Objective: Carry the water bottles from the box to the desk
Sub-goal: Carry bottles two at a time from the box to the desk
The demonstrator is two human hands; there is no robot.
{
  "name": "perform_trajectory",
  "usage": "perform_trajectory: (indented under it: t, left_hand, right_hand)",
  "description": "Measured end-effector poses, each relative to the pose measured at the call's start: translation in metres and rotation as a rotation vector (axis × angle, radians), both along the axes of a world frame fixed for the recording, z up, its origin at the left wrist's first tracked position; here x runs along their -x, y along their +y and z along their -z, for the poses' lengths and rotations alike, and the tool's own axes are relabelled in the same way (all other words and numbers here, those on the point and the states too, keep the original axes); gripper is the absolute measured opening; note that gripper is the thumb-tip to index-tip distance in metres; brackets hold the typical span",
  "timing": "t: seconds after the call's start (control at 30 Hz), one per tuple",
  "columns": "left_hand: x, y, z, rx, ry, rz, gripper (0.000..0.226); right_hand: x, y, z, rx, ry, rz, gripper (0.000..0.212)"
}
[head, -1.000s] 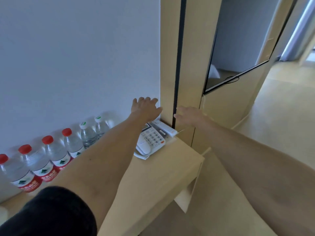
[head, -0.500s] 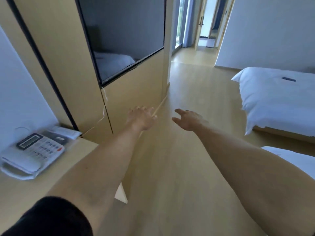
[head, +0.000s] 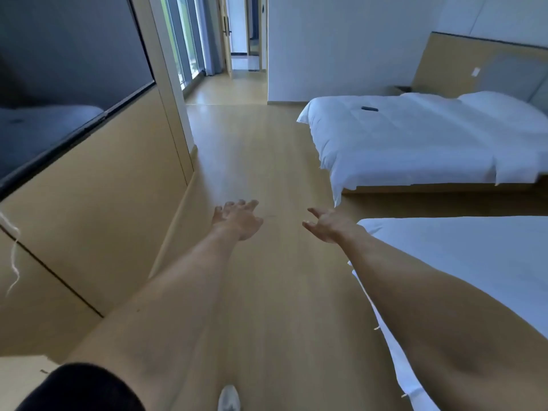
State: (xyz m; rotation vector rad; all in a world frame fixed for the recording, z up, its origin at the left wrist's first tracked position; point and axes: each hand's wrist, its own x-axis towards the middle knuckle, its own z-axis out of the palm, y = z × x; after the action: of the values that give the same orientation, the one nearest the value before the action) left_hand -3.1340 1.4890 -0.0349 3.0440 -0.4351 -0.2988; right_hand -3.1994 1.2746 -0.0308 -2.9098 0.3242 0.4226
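Wood-look flooring in a pale tan runs the length of a bedroom, from the person's feet toward a narrow passage with a tall window and an open doorway at the far end. Along the left side stands a tan panelled wall unit carrying a dark, switched-off screen that reflects the bedding; a thin white cord dangles down its lower left part. On the right are two beds, counted: the far bed with white covers, a pillow and a padded tan headboard behind it, and the near bed, of which only a white corner shows. One small dark object, too small to identify, lies on the far bed.

Both bare arms reach forward over the floor. The left hand is held out with fingers loosely spread, holding nothing. The right hand is likewise empty, thumb apart and fingers relaxed, close beside the corner of the near bed. The two hands are apart from each other.

One pale shoe shows at the bottom edge, and a black sleeve covers the left upper arm.

None of the water bottles, the box or the desk's working surface can be seen from this angle, so their place relative to the hands cannot be told.
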Motion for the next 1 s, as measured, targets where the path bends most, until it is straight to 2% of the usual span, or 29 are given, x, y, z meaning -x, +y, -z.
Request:
perform_trajectory:
  t: [0.33, 0.67, 1.0]
  left_hand:
    - [-0.149, -0.013, 0.018, 0.020, 0.066, 0.039, 0.069]
    - [-0.330, -0.001, 0.018, 0.025, 0.120, 0.039, 0.062]
    - [-0.467, -0.031, 0.026, 0.055, 0.110, 0.037, 0.061]
  right_hand:
    - [-0.139, -0.004, 0.016, 0.068, 0.058, 0.038, 0.064]
    - [-0.319, 0.017, 0.007, 0.058, 0.110, 0.043, 0.062]
    - [-0.461, -0.016, 0.019, 0.061, 0.117, 0.040, 0.062]
